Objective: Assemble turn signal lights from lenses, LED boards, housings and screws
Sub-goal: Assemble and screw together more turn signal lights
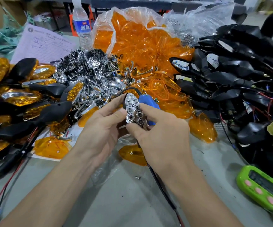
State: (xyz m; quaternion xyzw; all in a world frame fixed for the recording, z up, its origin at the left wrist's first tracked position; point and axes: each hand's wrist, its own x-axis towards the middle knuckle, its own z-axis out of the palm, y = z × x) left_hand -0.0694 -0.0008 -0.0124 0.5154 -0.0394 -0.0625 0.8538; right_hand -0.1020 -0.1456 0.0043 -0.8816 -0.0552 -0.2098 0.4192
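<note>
1. Bare forearms [55, 185] enter from the lower edge over the grey worktable [116, 207]. A loose screw [137, 177] lies on the surface between them.
2. Left hand [106, 123]: the fingers curl behind a black housing [124, 102], which is mostly hidden. The thumb rests on the near edge of the chrome reflector [133, 110] set in it.
3. Right hand [162, 128]: the thumb is at the reflector's lower tip and the forefinger on its far edge, pinching the part. The assembly is held above the table at centre, in front of the parts heaps.
4. Step in hand, as judged: seating the reflector in the housing before lens and screw go on. Done well, this means:
   - pressing evenly at both ends so the rim drops flush rather than rocking;
   - steadying the housing from behind;
   - keeping the red-and-black lead [158, 182] that trails below out of the seam.
5. A blue electric screwdriver [148, 104] sits just behind the right fingers. Whether they touch it cannot be told.
6. Supplies within reach:
   - one amber lens [133, 154] just below the hands;
   - a bag of lenses [137, 38] behind;
   - a heap of chrome parts [89, 71] to the left of the bag;
   - wired housings [239, 71] piled on the right;
   - finished lights [17, 95] stacked on the left.
7. A green timer [262, 187] lies near the right forearm.
</note>
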